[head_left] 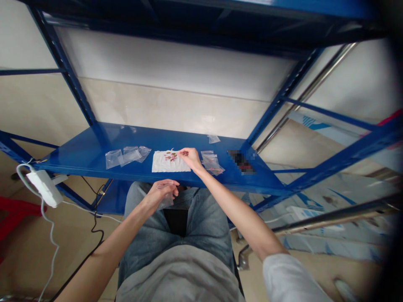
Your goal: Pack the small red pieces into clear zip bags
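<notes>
— Since the right hand is the one reaching out over the shelf, what are its fingers doing?

— They're pinched together above the right part of a white sheet, just beside a small scatter of red bits. Whether they hold one of the bits, I cannot tell; it's too small to see.

— Which way do the bits lie from those fingers?

— To their left, toward the sheet's middle. The scatter stretches roughly along the sheet's long axis, which runs beside the shelf's front edge.

— And the left hand?

— It's lower, past that front edge and above the jeans, curled around a small clear bag. The right hand is clearly nearer the bits.

— What else is on the shelf?

— Clear bags lie left of the sheet, and more clear bags lie right of it. Another bag sits near the back, and a blurred dark object lies farther right.
</notes>
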The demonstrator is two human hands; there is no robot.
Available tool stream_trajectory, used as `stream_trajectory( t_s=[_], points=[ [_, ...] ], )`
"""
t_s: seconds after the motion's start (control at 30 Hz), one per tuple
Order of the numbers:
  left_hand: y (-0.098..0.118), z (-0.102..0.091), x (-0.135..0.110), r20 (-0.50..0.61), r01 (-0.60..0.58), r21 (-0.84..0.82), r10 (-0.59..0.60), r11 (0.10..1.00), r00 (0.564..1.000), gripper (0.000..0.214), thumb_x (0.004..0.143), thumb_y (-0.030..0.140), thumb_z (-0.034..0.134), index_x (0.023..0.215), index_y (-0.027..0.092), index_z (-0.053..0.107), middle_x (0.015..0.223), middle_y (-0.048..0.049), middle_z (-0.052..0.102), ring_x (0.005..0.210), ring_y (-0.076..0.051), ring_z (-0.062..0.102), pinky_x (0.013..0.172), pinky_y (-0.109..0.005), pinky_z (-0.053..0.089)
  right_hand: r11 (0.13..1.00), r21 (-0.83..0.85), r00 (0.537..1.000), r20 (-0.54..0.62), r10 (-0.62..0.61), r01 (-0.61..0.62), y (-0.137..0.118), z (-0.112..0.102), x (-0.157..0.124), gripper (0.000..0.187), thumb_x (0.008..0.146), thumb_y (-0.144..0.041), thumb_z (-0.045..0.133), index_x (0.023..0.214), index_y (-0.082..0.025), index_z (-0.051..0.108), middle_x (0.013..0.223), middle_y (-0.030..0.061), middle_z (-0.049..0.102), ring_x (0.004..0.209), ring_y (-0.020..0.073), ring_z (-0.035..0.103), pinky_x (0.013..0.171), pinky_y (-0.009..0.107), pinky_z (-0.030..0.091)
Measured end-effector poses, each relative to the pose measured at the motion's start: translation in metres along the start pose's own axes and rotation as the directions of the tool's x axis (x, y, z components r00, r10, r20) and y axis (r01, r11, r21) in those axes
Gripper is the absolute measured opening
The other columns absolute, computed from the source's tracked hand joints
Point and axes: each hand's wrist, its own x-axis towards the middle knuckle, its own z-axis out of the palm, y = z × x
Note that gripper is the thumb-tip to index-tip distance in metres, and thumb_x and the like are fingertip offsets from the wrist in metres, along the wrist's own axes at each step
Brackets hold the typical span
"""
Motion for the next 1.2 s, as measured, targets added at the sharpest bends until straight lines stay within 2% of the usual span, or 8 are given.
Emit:
stream_trajectory(
  t_s=[0.13, 0.4, 0.6, 0.8, 0.9, 1.0, 1.13, 1.2],
  points=[
    [0.001, 0.000, 0.000, -0.015, 0.000, -0.028, 0.000, 1.000, 1.000, 0.031, 0.081, 0.043, 0.068, 0.092, 0.014, 0.067, 0.075, -0.0061, 0.065, 0.065, -0.015, 0.061, 0.059, -0.025, 0.050, 0.997, -0.065, 0.999, -0.037, 0.035, -0.038, 0.009, 0.008, 0.008, 0.011, 0.075, -0.022, 0.067, 0.077, -0.016, 0.076, 0.078, 0.0055, 0.075, 0.073, 0.0179, 0.067, 0.068, 0.025, 0.047],
    [0.007, -0.003, -0.002, -0.019, -0.010, -0.054, 0.009, 0.998, 1.000, 0.030, 0.080, 0.044, 0.069, 0.085, 0.015, 0.064, 0.074, -0.0048, 0.065, 0.063, -0.014, 0.061, 0.059, -0.025, 0.050, 0.958, -0.278, 0.997, 0.050, -0.056, 0.068, 0.006, 0.011, 0.007, 0.007, 0.074, -0.021, 0.072, 0.075, -0.017, 0.077, 0.076, 0.0056, 0.074, 0.071, 0.0187, 0.066, 0.065, 0.026, 0.042],
    [0.006, -0.005, 0.001, -0.024, -0.001, -0.048, 0.000, 0.999, 1.000, 0.031, 0.078, 0.045, 0.070, 0.079, 0.015, 0.064, 0.074, -0.0053, 0.066, 0.061, -0.013, 0.060, 0.059, -0.025, 0.051, 0.936, -0.324, 0.988, 0.116, -0.103, 0.135, 0.008, 0.011, 0.003, 0.009, 0.078, -0.022, 0.070, 0.077, -0.019, 0.078, 0.075, 0.0046, 0.072, 0.069, 0.0171, 0.063, 0.067, 0.026, 0.041],
    [0.007, -0.003, -0.001, -0.022, -0.009, -0.036, 0.008, 0.999, 1.000, 0.032, 0.077, 0.044, 0.072, 0.077, 0.014, 0.063, 0.074, -0.0058, 0.065, 0.062, -0.013, 0.061, 0.059, -0.025, 0.050, 0.970, -0.207, 0.992, 0.023, -0.123, 0.125, -0.013, 0.004, -0.002, 0.006, 0.076, -0.020, 0.072, 0.074, -0.016, 0.076, 0.074, 0.0047, 0.070, 0.071, 0.0165, 0.059, 0.069, 0.026, 0.041],
    [0.008, -0.002, -0.003, -0.022, 0.005, -0.039, -0.005, 0.999, 1.000, 0.032, 0.075, 0.045, 0.073, 0.077, 0.015, 0.063, 0.073, -0.0052, 0.065, 0.062, -0.014, 0.061, 0.056, -0.024, 0.050, 0.984, 0.004, 0.975, 0.133, -0.177, 0.179, -0.038, -0.002, -0.015, 0.010, 0.078, -0.025, 0.072, 0.078, -0.016, 0.076, 0.078, 0.0041, 0.071, 0.071, 0.0160, 0.059, 0.068, 0.026, 0.041],
    [0.006, -0.001, -0.003, -0.032, 0.025, -0.042, -0.027, 0.999, 0.999, 0.033, 0.072, 0.045, 0.075, 0.078, 0.015, 0.063, 0.072, -0.0047, 0.065, 0.061, -0.014, 0.061, 0.055, -0.025, 0.050, 0.965, 0.155, 0.913, 0.321, -0.252, 0.212, -0.064, -0.007, -0.037, 0.012, 0.079, -0.029, 0.071, 0.080, -0.017, 0.075, 0.079, 0.0030, 0.071, 0.074, 0.0164, 0.060, 0.070, 0.026, 0.043],
    [0.002, -0.002, -0.002, -0.043, 0.036, -0.042, -0.038, 0.998, 0.998, 0.034, 0.070, 0.044, 0.076, 0.079, 0.013, 0.064, 0.074, -0.0064, 0.066, 0.060, -0.014, 0.061, 0.056, -0.027, 0.050, 0.957, 0.173, 0.821, 0.492, -0.290, 0.234, -0.081, -0.010, -0.063, 0.014, 0.081, -0.030, 0.070, 0.081, -0.017, 0.075, 0.079, 0.0038, 0.070, 0.075, 0.0159, 0.060, 0.071, 0.026, 0.043],
    [0.002, -0.002, -0.002, -0.039, 0.030, -0.039, -0.032, 0.999, 0.999, 0.034, 0.071, 0.043, 0.076, 0.079, 0.013, 0.063, 0.074, -0.0064, 0.066, 0.061, -0.014, 0.060, 0.056, -0.027, 0.051, 0.956, 0.160, 0.812, 0.505, -0.292, 0.245, -0.079, -0.010, -0.066, 0.015, 0.081, -0.030, 0.070, 0.081, -0.016, 0.076, 0.078, 0.0045, 0.069, 0.074, 0.0160, 0.060, 0.070, 0.026, 0.043]
  ],
)
